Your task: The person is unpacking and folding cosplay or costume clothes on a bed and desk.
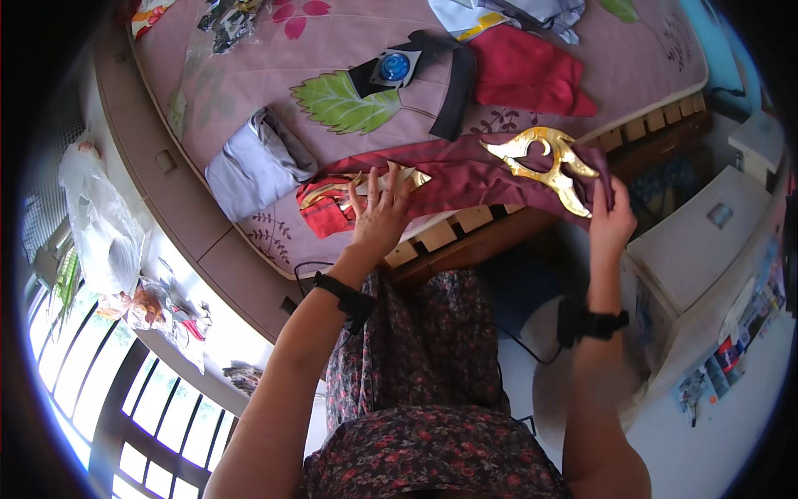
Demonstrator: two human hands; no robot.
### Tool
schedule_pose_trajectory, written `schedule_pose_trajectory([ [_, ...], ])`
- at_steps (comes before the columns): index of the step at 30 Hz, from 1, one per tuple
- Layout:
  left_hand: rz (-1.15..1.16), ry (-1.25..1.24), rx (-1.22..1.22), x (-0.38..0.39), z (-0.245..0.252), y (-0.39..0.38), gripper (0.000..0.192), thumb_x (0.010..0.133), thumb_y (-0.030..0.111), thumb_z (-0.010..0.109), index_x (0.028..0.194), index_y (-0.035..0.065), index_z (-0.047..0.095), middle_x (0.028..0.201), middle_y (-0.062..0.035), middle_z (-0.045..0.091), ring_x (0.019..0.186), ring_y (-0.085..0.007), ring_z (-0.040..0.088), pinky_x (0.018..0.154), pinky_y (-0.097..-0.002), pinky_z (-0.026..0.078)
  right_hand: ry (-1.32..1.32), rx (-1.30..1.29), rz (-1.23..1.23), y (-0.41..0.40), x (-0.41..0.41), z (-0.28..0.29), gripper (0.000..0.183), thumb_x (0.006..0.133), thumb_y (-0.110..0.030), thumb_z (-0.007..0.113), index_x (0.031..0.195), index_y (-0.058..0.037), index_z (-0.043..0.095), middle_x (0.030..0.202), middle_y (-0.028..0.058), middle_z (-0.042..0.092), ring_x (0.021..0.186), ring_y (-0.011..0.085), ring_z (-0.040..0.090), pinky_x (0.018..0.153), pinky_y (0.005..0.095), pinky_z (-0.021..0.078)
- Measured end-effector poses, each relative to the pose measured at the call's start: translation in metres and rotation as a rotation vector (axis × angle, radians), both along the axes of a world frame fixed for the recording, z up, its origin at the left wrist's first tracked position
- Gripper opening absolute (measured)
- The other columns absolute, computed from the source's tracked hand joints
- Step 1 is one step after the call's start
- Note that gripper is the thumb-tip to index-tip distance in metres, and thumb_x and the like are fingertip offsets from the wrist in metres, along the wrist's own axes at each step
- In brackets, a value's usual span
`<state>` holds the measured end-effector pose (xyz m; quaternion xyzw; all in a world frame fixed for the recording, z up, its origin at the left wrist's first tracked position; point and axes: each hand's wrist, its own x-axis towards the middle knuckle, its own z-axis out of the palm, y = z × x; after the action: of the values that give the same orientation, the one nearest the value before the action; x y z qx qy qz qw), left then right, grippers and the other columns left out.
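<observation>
A long dark red satin fabric piece [452, 174] lies along the near edge of the bed. Its right part bears a shiny gold ornament [548, 165], and its left end shows brighter red cloth with gold and pale trim. My left hand [381, 209] rests with spread fingers on that trim. At the right end, my right hand [611, 209] pinches the dark red fabric beside the lower tip of the gold ornament. Folded silver-grey cloth [259, 165] lies left of the piece. Above it is a black strap piece [452, 87] with a blue round gem [394, 67].
Crimson cloth [530, 72] and white-grey garments [517, 12] lie farther back on the mattress [249, 81]. A clear bag with dark contents [227, 25] is at back left. Plastic bags [103, 212] are on the window side. A white cabinet [692, 237] stands at right.
</observation>
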<state>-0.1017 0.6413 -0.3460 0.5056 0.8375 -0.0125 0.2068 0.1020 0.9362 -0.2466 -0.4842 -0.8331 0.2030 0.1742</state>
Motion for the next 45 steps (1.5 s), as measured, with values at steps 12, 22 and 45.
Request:
schedule_pose_trajectory([
  [12,1.355,-1.811,0.925,-0.059,0.054,-0.061,0.078,0.090,0.066,0.031,0.130,-0.0001,0.045,0.129,-0.0170,0.052,0.115,-0.0279,0.051,0.100,-0.0383,0.039,0.313,-0.629,0.491,-0.249,-0.173,-0.004,0.031,0.078,-0.012,0.067,0.108,-0.0050,0.059,0.086,0.0141,0.063,0.071,0.0312,0.062,0.063,0.0400,0.0507],
  [22,1.143,-0.537,0.553,-0.072,-0.009,-0.115,0.042,0.084,0.022,0.067,0.116,-0.0024,0.052,0.102,-0.0115,0.062,0.090,-0.0190,0.059,0.078,-0.0316,0.047,0.179,-0.330,0.224,-0.192,-0.116,-0.068,0.052,0.079,-0.009,0.068,0.125,-0.0019,0.045,0.123,0.0192,0.045,0.114,0.0343,0.044,0.094,0.0402,0.0399],
  [45,1.369,-0.728,0.916,-0.192,0.083,-0.259,0.030,0.093,0.010,0.053,0.121,-0.0004,0.050,0.111,-0.0062,0.059,0.102,-0.0123,0.054,0.088,-0.0246,0.044,0.352,-1.111,0.661,-0.218,-0.291,-0.050,0.048,0.075,-0.020,0.074,0.113,0.0036,0.057,0.100,0.0156,0.066,0.092,0.0228,0.064,0.082,0.0319,0.0476],
])
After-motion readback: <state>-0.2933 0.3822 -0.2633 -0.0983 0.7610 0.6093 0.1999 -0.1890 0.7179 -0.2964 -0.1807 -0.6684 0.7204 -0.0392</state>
